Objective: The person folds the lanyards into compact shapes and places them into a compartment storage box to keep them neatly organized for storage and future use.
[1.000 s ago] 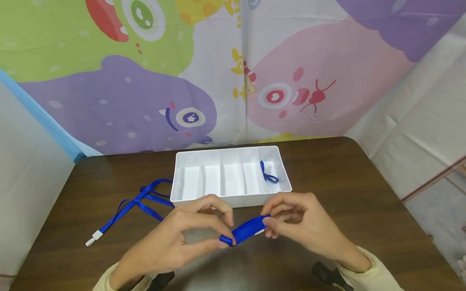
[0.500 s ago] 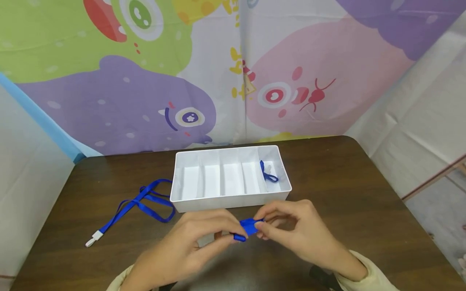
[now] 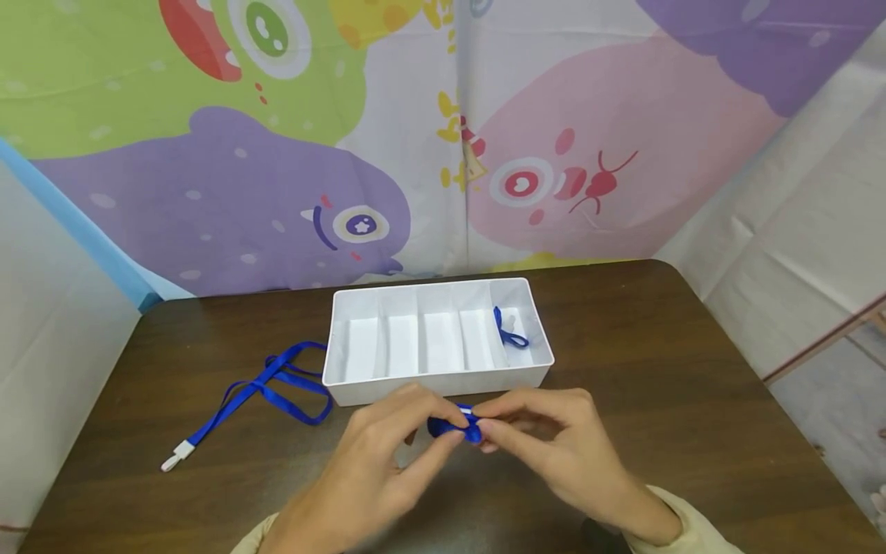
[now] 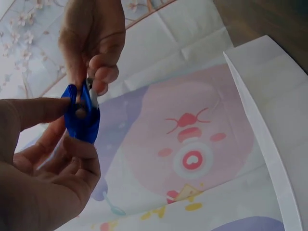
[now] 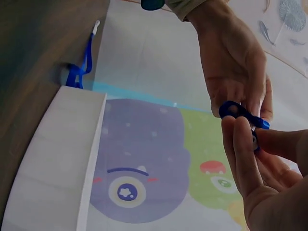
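Both hands meet in front of the white tray (image 3: 377, 391), pinching a folded blue lanyard (image 3: 443, 428). The left hand (image 3: 388, 462) grips its left end between thumb and index finger. At its other end, the right hand (image 3: 554, 438) pinches with thumb and fingertips. The left wrist view shows the blue band (image 4: 84, 126) bent into a loop, with a small white part at the right hand's fingertips. From the right wrist, a loop of the band (image 5: 230, 108) shows between the hands. The fingers hide much of it.
A second blue lanyard (image 3: 256, 383) lies loosely looped left of the tray, its white clip (image 3: 178, 454) toward the front. A small bundle of blue cord (image 3: 514, 338) sits in the tray's rightmost compartment. A printed cartoon cloth (image 3: 291, 208) hangs behind the table (image 3: 664, 369).
The held lanyard, earlier stretched out between the hands, is now folded shorter. The left hand has moved right, toward the right hand. The tray and the other lanyard have stayed put.
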Tool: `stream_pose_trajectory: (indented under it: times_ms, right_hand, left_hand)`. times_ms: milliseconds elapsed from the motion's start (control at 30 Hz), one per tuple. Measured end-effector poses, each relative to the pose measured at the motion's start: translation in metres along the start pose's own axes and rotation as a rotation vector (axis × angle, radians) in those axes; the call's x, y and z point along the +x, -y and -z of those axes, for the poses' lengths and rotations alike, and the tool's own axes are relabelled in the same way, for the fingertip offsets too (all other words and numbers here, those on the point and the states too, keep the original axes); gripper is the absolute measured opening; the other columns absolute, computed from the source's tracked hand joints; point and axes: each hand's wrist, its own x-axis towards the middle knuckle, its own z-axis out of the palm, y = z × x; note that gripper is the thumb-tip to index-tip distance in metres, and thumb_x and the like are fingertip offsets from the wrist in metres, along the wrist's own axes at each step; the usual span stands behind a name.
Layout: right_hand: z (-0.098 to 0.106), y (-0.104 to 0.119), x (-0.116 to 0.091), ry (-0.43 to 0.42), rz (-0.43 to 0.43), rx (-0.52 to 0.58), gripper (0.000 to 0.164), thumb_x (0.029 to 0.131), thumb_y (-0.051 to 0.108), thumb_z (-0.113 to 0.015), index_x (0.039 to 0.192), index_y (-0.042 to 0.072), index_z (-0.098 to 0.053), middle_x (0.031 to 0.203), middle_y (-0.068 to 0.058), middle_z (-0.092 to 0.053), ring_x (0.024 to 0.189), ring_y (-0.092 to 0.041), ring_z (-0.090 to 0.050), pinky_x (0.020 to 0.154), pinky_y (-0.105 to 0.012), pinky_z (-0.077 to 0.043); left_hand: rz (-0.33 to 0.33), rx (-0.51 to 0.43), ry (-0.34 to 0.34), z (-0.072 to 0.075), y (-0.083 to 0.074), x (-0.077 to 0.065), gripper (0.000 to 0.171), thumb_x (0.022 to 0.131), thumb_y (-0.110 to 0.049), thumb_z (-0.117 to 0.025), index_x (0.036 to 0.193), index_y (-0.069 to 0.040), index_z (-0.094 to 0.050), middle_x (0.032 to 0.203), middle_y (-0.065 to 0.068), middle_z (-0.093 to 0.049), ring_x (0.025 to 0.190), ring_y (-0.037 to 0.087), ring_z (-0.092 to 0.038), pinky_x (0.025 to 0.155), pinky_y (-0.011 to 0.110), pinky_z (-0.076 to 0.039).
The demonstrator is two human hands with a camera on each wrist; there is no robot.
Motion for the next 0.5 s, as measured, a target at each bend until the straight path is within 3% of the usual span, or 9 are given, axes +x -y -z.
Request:
stream_pose_trajectory:
  times_ms: [100,233,500]
  right_hand:
    - [-0.002,-0.002,-0.001,-0.006,0.012,0.022,0.024,0.086,-0.02,-0.064,0.104,-0.005,-0.071,0.097,-0.017,-0.074,0.077,-0.022,-0.073,0.064,-0.038,-0.06]
    - [-0.004,-0.004,-0.001,-0.012,0.022,0.031,0.026,0.086,-0.021,-0.062,0.105,-0.006,-0.071,0.098,-0.018,-0.073,0.079,-0.022,-0.073,0.066,-0.039,-0.06]
    - [-0.009,-0.011,-0.001,-0.017,0.125,-0.127,0.028,0.083,-0.017,-0.069,0.107,-0.003,-0.071,0.095,-0.014,-0.074,0.078,-0.02,-0.073,0.065,-0.031,-0.06]
  left_hand:
    - [-0.002,0.006,-0.045,-0.002,0.0,0.0,0.019,0.087,0.001,-0.072,0.099,-0.013,-0.067,0.101,-0.003,-0.064,0.08,0.005,-0.056,0.063,0.011,-0.041]
    - [0.011,0.027,-0.054,-0.005,0.0,0.0,0.02,0.085,0.004,-0.072,0.097,-0.011,-0.067,0.107,0.001,-0.062,0.083,0.007,-0.059,0.066,0.011,-0.045]
    - [-0.031,0.149,-0.025,-0.009,0.004,-0.001,0.021,0.081,0.008,-0.069,0.094,-0.008,-0.065,0.101,-0.001,-0.061,0.09,0.011,-0.061,0.08,0.016,-0.05]
